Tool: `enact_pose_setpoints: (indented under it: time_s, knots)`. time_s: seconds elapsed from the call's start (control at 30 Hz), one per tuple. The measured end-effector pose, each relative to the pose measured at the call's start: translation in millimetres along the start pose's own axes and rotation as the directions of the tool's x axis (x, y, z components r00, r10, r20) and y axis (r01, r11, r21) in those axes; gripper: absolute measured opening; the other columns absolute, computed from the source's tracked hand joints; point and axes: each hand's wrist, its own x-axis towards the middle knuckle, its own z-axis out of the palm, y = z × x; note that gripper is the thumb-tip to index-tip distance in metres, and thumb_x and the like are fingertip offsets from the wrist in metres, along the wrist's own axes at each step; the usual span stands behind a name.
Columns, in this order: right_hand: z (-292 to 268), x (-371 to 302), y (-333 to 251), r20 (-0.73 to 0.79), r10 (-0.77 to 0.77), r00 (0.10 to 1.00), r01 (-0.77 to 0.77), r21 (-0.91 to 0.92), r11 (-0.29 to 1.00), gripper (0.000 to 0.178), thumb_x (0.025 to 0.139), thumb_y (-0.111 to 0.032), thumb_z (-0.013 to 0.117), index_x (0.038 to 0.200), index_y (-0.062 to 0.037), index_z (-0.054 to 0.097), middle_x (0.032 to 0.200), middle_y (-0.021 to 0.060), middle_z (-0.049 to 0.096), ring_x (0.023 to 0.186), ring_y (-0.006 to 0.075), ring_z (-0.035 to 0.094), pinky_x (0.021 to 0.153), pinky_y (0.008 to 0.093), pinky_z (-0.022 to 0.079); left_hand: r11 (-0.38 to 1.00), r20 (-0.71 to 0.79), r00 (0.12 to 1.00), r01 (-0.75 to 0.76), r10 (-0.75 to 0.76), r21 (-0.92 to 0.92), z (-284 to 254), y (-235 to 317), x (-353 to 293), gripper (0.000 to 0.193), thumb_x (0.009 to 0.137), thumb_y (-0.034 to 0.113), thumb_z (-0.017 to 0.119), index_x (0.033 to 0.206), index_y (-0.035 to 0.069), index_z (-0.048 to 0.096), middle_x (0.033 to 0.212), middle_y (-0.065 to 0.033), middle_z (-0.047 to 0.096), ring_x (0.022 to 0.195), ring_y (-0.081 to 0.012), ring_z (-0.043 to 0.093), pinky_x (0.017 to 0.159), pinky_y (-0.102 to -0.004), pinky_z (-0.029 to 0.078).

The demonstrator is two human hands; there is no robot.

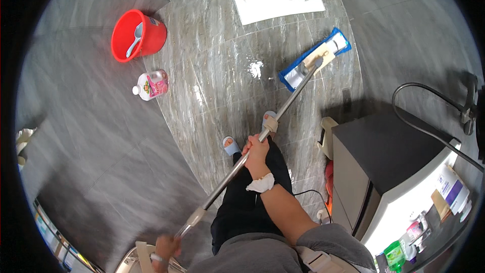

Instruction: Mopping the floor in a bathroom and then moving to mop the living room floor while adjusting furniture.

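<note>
My right hand (256, 150) is closed round the mop (287, 103) partway along its pole, knuckles wrapped snugly. My left hand (166, 246) is closed at the upper end, though blur hides just how its fingers lie. I judge the spread grip gives me leverage: the upper hand to push and swing, the lower to guide. The pole slants across my body, so the mop head (326, 54) lies flat on the floor (217, 55), out ahead and to the right, just below the squat toilet (280, 14). Near it is a white patch (256, 69); foam or glare, I can't tell. The red bucket (155, 38), a pale blue scoop (136, 38) inside, and the bottle (154, 85) stand off left, probably to be handy yet clear of the mop head's sweep.
</note>
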Motion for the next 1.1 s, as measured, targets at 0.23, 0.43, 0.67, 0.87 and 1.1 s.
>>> enact_pose_setpoints:
  time_s: [0.23,0.43,0.67,0.87,1.1]
  knots:
    - [36.8,-47.4,37.8,0.162,-0.029,0.986,0.030,0.000,1.000,0.020,0.079,0.000,0.057,0.088,-0.0091,0.043,0.062,0.0032,0.048,0.043,0.0130,0.046,0.036,0.0280,0.039,0.635,-0.127,0.858,-0.461,0.498,-0.621,-103.1,316.1,229.2,0.075,0.084,0.050,0.064,0.128,-0.008,0.048,0.102,-0.0205,0.064,0.091,-0.0282,0.064,0.081,-0.0374,0.050]
    - [27.4,-53.3,35.1,0.168,-0.083,0.982,0.094,-0.057,0.994,0.027,0.080,0.004,0.063,0.097,-0.0086,0.046,0.072,0.0007,0.050,0.055,0.0122,0.052,0.048,0.0281,0.045,0.612,0.032,0.654,-0.688,0.756,-0.391,-121.8,399.9,274.0,0.028,0.086,0.021,0.065,0.097,-0.004,0.058,0.078,-0.0096,0.062,0.071,-0.0160,0.060,0.058,-0.0299,0.048]
    - [-32.0,74.5,-74.5,0.377,-0.038,0.925,0.230,-0.478,0.848,0.027,0.087,-0.013,0.058,0.113,-0.0052,0.056,0.087,0.0065,0.066,0.071,0.0150,0.063,0.064,0.0270,0.051,0.616,0.094,0.723,-0.505,0.685,-0.605,-131.4,377.3,233.9,0.010,0.082,0.006,0.061,0.090,0.002,0.056,0.068,-0.0014,0.055,0.056,-0.0098,0.052,0.046,-0.0254,0.041]
    - [-45.9,179.4,-145.4,-0.147,-0.184,0.972,0.139,-0.276,0.951,0.028,0.089,-0.032,0.062,0.109,-0.0162,0.052,0.088,-0.0017,0.052,0.077,0.0133,0.050,0.063,0.0384,0.047,0.627,0.239,0.681,-0.403,0.692,-0.667,-144.9,386.5,183.4,0.012,0.085,0.003,0.060,0.094,0.004,0.054,0.070,-0.0006,0.053,0.056,-0.0080,0.051,0.047,-0.0237,0.041]
    - [-33.1,171.1,-140.8,0.019,-0.123,0.992,0.122,0.013,0.992,0.036,0.088,-0.018,0.067,0.118,-0.0115,0.049,0.099,0.0013,0.056,0.088,0.0203,0.052,0.082,0.0479,0.047,0.607,0.246,0.671,-0.377,0.700,-0.699,-151.9,398.6,159.7,0.018,0.083,0.001,0.061,0.100,0.003,0.054,0.072,-0.0015,0.055,0.062,-0.0083,0.054,0.050,-0.0250,0.044]
